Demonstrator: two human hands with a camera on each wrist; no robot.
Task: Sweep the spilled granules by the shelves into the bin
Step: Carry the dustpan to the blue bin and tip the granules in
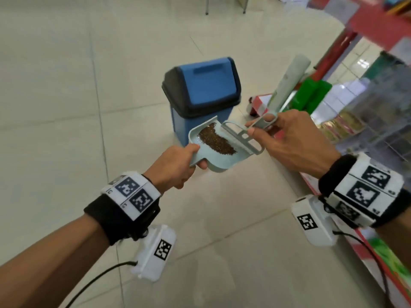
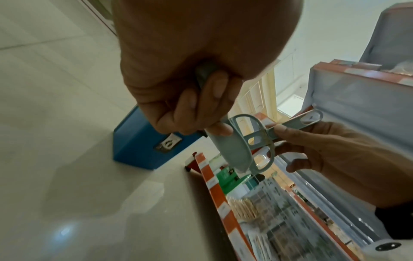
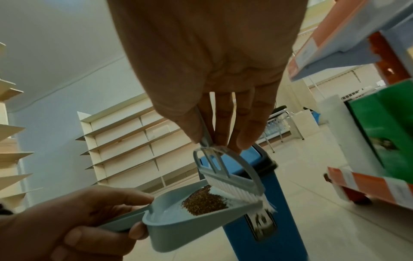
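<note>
A pale blue-grey dustpan (image 1: 222, 163) is held level above the tiled floor, with my left hand (image 1: 193, 161) gripping its short handle. A heap of brown granules (image 1: 216, 142) lies inside it. My right hand (image 1: 260, 126) pinches the flat handle of a matching brush (image 1: 246, 138). In the right wrist view the brush's (image 3: 232, 181) white bristles rest on the dustpan's (image 3: 190, 227) open edge beside the granules (image 3: 205, 203). A blue bin (image 1: 200, 92) with a black rim and a shut blue swing lid stands on the floor just beyond the dustpan.
Shop shelves with a red front edge (image 1: 311, 181) run along my right, stocked with packets and green packs (image 1: 311, 94). A pale rolled tube (image 1: 287, 85) leans there. Empty cream shelving (image 3: 125, 141) stands farther off. Light floor tiles stretch to the left.
</note>
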